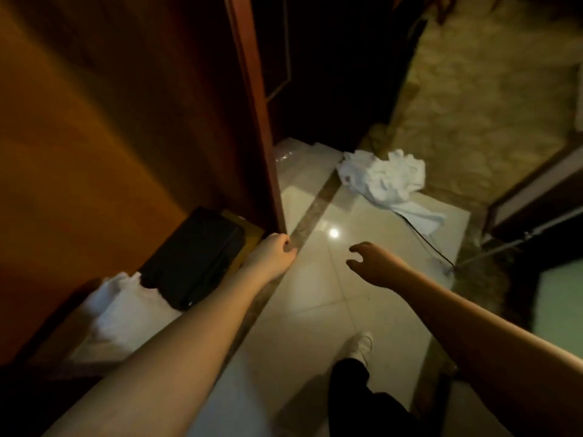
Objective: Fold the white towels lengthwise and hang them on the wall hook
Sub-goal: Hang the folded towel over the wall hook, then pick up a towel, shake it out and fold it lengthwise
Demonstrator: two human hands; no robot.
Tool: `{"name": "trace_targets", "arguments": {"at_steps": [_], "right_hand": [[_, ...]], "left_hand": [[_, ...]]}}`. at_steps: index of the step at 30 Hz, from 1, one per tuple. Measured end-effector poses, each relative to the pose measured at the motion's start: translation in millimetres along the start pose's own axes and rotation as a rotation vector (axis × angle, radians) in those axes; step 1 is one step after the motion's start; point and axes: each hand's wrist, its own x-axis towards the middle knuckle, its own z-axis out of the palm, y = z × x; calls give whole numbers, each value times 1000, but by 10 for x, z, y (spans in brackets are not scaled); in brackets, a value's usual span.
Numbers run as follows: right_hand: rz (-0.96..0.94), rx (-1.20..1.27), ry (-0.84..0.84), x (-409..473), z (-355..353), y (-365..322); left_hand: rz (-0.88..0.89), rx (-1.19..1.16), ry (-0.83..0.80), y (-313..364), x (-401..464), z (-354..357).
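From the head view, the white towels (pixel 389 181) lie in a crumpled heap on the tiled floor (pixel 318 298), well ahead of both hands, with one tail trailing toward a dark cord (pixel 422 238) that runs under it. The right hand (pixel 372 263) reaches forward above the tiles, its fingers (pixel 356 247) spread and loosely hooked, holding nothing. The left hand (pixel 274 253) hangs near the foot of the wooden door frame (pixel 265 137), fingers curled in; whether they touch the frame or hold anything is not clear. No towel is gathered yet, so the step in hand looks like the pick-up. To do it well, I would find one towel's edge rather than grab the middle of the heap, lift it free of the cord so nothing snags, then bring the left hand across to take the opposite corner for a straight lengthwise fold. No wall hook shows here.
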Motion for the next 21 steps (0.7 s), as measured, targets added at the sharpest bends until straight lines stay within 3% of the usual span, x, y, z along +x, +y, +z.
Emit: {"name": "trace_targets", "arguments": {"at_steps": [8, 14, 21], "right_hand": [[226, 105, -120, 738, 42, 1507], [327, 134, -100, 1476, -307, 2362], [389, 171, -69, 2619, -391, 3033]], "left_hand": [[-1, 81, -209, 925, 1468, 914], [-20, 72, -249, 1493, 2624, 1238], [74, 153, -266, 1881, 4253, 1597]]}}
